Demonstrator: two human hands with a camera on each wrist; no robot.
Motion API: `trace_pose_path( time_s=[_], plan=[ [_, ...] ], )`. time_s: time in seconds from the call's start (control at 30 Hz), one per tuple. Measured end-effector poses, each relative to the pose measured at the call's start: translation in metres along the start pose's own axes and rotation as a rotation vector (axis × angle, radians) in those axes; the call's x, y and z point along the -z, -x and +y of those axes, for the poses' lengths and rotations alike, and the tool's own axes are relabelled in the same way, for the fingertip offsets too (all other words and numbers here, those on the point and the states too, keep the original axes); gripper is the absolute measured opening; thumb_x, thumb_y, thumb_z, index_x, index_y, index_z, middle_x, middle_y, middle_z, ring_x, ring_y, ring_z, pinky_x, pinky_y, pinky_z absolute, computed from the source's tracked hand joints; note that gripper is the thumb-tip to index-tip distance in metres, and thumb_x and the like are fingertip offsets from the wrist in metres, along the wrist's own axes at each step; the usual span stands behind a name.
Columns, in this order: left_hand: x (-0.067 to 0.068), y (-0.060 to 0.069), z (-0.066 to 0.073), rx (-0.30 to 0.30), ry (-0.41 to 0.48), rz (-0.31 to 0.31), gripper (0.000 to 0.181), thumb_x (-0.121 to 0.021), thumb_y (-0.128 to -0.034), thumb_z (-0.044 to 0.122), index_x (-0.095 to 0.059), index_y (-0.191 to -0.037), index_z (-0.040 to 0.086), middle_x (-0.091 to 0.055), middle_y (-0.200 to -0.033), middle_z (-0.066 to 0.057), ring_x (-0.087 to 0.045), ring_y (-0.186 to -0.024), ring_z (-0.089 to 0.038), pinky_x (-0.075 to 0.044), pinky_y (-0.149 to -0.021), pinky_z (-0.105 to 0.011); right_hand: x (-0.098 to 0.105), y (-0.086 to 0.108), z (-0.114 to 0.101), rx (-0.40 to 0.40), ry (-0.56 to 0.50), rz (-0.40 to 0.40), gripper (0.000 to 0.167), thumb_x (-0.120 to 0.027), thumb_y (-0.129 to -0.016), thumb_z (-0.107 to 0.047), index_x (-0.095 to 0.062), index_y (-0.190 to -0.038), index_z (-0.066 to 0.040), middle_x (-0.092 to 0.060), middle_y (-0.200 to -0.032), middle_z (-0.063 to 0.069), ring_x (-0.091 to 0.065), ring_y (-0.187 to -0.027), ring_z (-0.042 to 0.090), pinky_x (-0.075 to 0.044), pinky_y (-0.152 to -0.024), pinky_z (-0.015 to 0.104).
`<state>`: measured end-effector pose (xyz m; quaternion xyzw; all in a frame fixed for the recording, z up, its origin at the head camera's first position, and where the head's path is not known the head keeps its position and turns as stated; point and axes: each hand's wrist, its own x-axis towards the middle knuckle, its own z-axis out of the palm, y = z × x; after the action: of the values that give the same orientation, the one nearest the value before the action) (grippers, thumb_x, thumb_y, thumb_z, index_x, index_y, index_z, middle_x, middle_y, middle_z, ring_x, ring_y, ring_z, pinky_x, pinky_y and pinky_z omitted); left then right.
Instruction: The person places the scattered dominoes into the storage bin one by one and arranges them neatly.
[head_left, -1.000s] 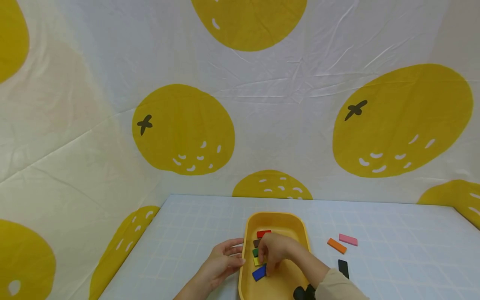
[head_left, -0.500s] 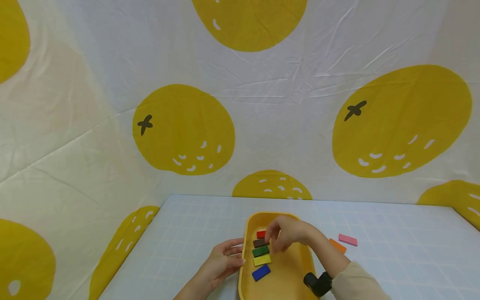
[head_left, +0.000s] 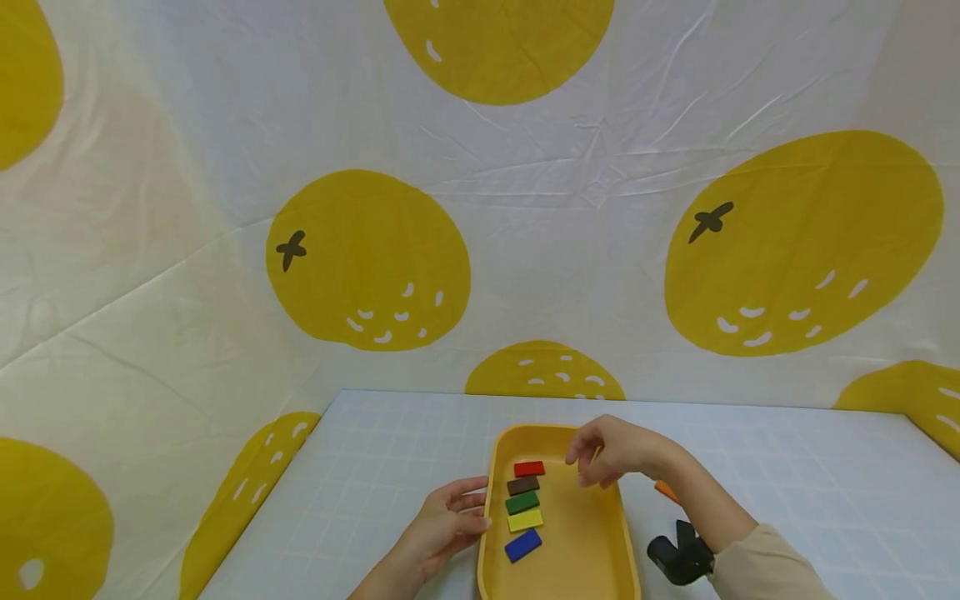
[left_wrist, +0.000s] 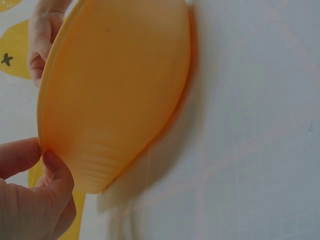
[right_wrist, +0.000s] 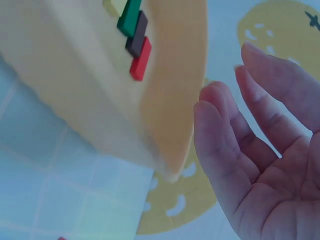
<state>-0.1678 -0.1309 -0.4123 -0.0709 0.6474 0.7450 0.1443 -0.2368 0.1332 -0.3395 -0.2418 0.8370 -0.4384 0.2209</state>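
1. Here's the left hand (head_left: 447, 529) at the left side of the yellow tray (head_left: 577, 546), thumb and finger closed in a neat pinch on its rim.
2. Over to the right hand (head_left: 611, 450), hovering by the tray's far right edge, fingers loosely bent and parted, nothing between them!
3. Inside the tray, what a line-up along the left side: red block (head_left: 528, 468) farthest, then brown block (head_left: 522, 485), green block (head_left: 522, 502), yellow block (head_left: 525, 521), and blue block (head_left: 522, 546) nearest, sitting at the sharpest slant.
4. Outside, right of the tray, an orange block (head_left: 665, 491) peeks out, partly hidden by the right forearm (head_left: 705, 500).
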Motion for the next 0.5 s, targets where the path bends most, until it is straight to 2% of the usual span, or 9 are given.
trace_pose_path(
  time_s=[0.27,0.5],
  plan=[
    [0.0,0.001,0.0,-0.003,0.002,-0.002,0.054,-0.061,-0.0769,-0.017,-0.048,-0.128,-0.006,-0.058,-0.106,-0.014,-0.056,-0.083,-0.017,-0.053,-0.076,-0.032,0.015,0.018,0.012,0.003,-0.017,0.004,0.019,-0.073,-0.076,-0.005,-0.064,-0.092,-0.002,-0.058,-0.074,0.005,-0.055,-0.069,0.02,-0.054,-0.063,0.036],
    [-0.001,0.001,0.001,-0.003,0.003,0.004,0.054,-0.061,-0.0767,-0.017,-0.049,-0.128,-0.006,-0.058,-0.105,-0.014,-0.056,-0.084,-0.017,-0.053,-0.076,-0.032,0.027,0.034,0.026,0.038,-0.089,-0.015,0.024,-0.067,-0.078,-0.001,-0.06,-0.1,0.007,-0.058,-0.078,0.009,-0.054,-0.068,0.02,-0.05,-0.06,0.031]
  ],
)
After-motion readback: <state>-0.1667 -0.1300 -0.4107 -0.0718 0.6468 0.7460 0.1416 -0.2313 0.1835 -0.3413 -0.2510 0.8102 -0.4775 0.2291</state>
